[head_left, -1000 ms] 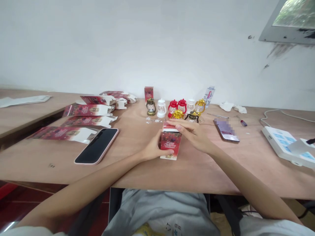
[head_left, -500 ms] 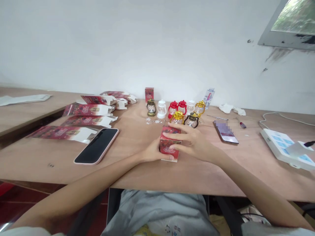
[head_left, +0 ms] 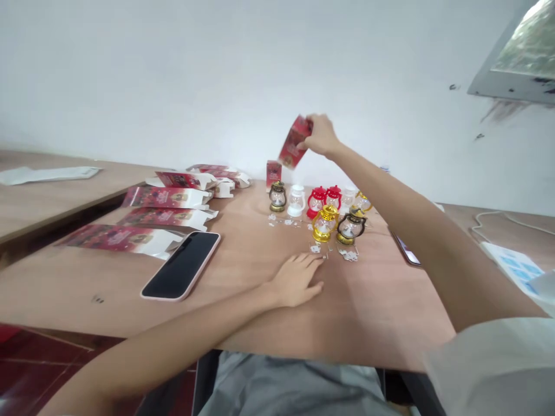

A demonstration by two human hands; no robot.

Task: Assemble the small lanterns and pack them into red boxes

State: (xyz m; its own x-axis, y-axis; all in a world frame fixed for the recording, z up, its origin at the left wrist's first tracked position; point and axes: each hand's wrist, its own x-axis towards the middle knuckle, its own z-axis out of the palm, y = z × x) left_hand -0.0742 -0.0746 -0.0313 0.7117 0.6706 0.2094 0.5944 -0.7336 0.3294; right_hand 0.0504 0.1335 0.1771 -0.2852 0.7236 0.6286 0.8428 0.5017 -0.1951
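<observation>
My right hand (head_left: 321,136) grips a small red printed box (head_left: 295,143) by its right end, tilted in the air above the back of the table. My left hand (head_left: 297,281) rests on the tabletop with its fingers spread and nothing in it. Just beyond its fingertips stand a gold mini lantern (head_left: 324,224) and a dark bronze one (head_left: 351,227). Behind these are two red lanterns (head_left: 317,202), a white lantern (head_left: 296,200) and another bronze lantern (head_left: 277,196). A second red box (head_left: 273,175) stands upright against the wall, below the held one.
Several flattened red cartons (head_left: 165,197) lie at the left. A black-screened phone (head_left: 182,266) is in front of them. At the right, my arm partly covers a second phone (head_left: 406,249); a white power strip (head_left: 511,268) lies beyond. Small white tags (head_left: 349,255) lie by the lanterns.
The box was between both hands near the table's front. My right hand has lifted it up and back, over the lanterns. My left hand has let go and lies flat on the table.
</observation>
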